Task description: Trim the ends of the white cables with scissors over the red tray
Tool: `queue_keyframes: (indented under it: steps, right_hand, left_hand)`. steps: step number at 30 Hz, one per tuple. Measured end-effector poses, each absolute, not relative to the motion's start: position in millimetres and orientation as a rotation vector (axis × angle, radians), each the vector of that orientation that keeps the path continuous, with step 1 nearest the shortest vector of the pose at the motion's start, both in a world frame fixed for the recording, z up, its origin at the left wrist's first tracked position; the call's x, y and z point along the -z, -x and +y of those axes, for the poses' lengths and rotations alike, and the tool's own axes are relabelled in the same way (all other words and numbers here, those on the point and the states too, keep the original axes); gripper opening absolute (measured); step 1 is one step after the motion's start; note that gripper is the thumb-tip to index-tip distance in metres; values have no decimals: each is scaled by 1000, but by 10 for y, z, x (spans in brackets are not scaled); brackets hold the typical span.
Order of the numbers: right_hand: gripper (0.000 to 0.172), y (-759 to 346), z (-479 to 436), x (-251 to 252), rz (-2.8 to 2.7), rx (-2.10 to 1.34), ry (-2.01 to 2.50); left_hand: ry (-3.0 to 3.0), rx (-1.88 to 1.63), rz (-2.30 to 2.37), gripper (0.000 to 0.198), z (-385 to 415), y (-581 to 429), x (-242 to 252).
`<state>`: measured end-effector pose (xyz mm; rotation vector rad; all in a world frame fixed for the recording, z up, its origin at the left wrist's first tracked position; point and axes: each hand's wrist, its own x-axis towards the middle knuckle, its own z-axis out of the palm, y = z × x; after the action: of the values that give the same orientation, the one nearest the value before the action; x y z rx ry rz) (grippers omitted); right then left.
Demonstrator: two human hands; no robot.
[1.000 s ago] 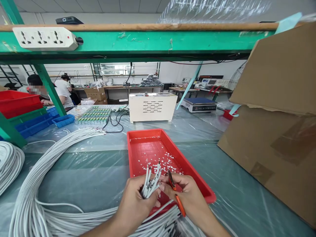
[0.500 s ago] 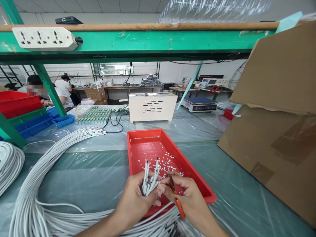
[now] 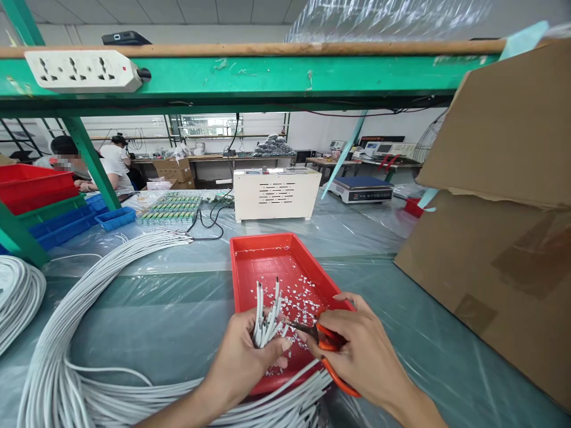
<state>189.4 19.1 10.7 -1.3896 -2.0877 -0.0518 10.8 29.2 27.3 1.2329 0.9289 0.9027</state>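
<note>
My left hand (image 3: 250, 351) is closed round a bunch of white cable ends (image 3: 266, 315) that point upward, some with dark tips. In my right hand (image 3: 357, 342) is a pair of orange-handled scissors (image 3: 332, 345), their dark blades reaching left to the side of the bunch. Whether the blades touch a cable I cannot tell. Both hands are over the near part of a red tray (image 3: 263, 252), where small white scraps (image 3: 301, 297) lie scattered. Below my hands runs a thick bundle of white cables (image 3: 66, 333), curving round from the left.
A coiled cable (image 3: 20, 300) lies at far left, near stacked bins (image 3: 40, 184). Behind the tray stand a cream metal box (image 3: 276, 193) and a scale (image 3: 361, 189). A large cardboard box (image 3: 499, 249) borders the right. A green shelf beam (image 3: 267, 74) crosses above. Two people sit beyond.
The scissors have swung from lying back in my right hand to pointing at the cable ends. My right hand has moved right, its fingertips now off the cables. My left hand keeps its hold.
</note>
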Motion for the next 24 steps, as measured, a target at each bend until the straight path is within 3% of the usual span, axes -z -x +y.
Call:
queue_keyframes:
  steps: [10, 24]
  right_hand:
    - [26, -1850, 166, -119, -2138, 94, 1435]
    - [28, -1856, 161, -122, -2206, 120, 1431]
  left_hand:
    - [-1235, -880, 916, 10, 295, -102, -300]
    - [-1220, -884, 936, 9, 283, -94, -288]
